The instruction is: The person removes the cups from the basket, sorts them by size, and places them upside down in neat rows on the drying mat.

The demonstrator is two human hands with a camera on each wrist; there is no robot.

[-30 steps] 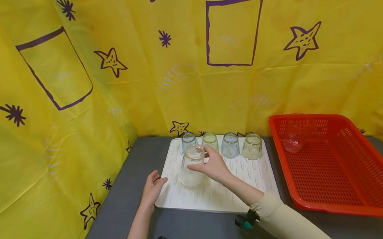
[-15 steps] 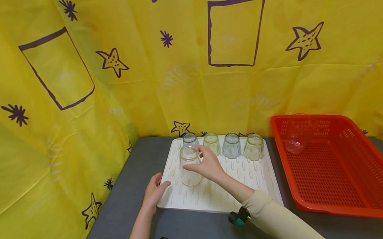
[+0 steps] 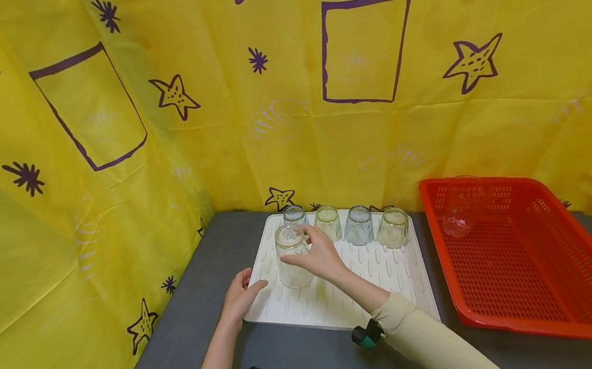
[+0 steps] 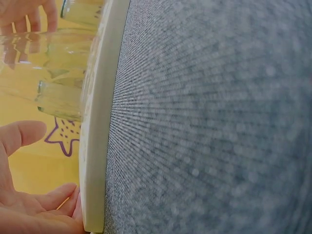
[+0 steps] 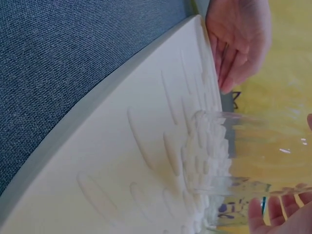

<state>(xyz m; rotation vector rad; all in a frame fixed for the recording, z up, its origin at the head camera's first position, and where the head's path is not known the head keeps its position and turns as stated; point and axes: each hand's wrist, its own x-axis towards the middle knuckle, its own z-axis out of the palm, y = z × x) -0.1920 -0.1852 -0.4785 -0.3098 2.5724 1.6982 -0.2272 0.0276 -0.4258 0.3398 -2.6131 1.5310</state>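
A tall clear glass (image 3: 294, 273) stands on the left part of a white ridged drying mat (image 3: 364, 298), seemingly mouth down. My right hand (image 3: 319, 257) holds it high on its right side, thumb at the front and fingers behind. In the right wrist view, the lower end of the glass (image 5: 243, 151) meets the mat. My left hand (image 3: 240, 295) is by the mat's left edge, its fingers touching the edge and its thumb apart from the glass. Behind are smaller tinted tumblers in a row: blue (image 3: 294, 215), green (image 3: 328, 222), blue (image 3: 358, 226) and yellowish (image 3: 393, 228).
A red perforated basket (image 3: 553, 325) stands to the right of the mat, with clear glassware (image 3: 456, 224) in its far left corner. A grey tabletop (image 3: 306, 366) lies under everything. Yellow patterned cloth (image 3: 248, 153) encloses the back and sides.
My right hand has brought the tall glass slightly left and settled it on the mat. My left hand has moved slightly, up against the mat's left edge.
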